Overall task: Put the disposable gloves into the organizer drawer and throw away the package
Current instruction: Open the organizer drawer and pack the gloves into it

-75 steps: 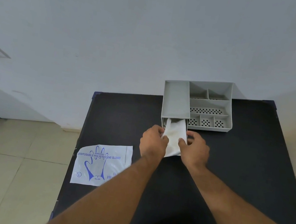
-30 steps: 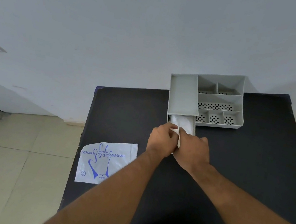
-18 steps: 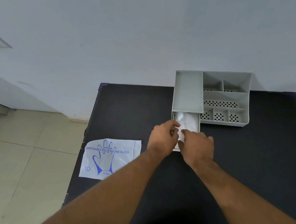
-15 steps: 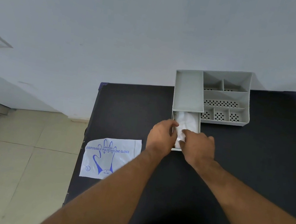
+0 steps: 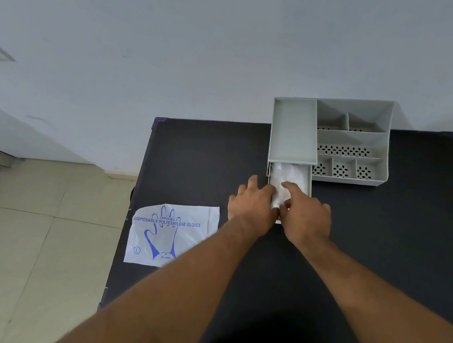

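Gloves (image 5: 286,178): mostly inside open organizer drawer (image 5: 308,181), near end bunched
Left hand (image 5: 254,205): pinches stack edge, steadying
Right hand (image 5: 307,216): fingers press stack down to fit
Package (image 5: 169,233): empty, table's (image 5: 384,255) left edge, awaiting disposal

Black table (image 5: 384,255). Light grey organizer (image 5: 294,128), dark dotted holes in its compartment floors. Clear whitish gloves (image 5: 286,178) in the drawer. White package (image 5: 171,233), blue hand outline and blue lettering. Beige tiled floor (image 5: 32,229). Pale grey wall (image 5: 182,31).
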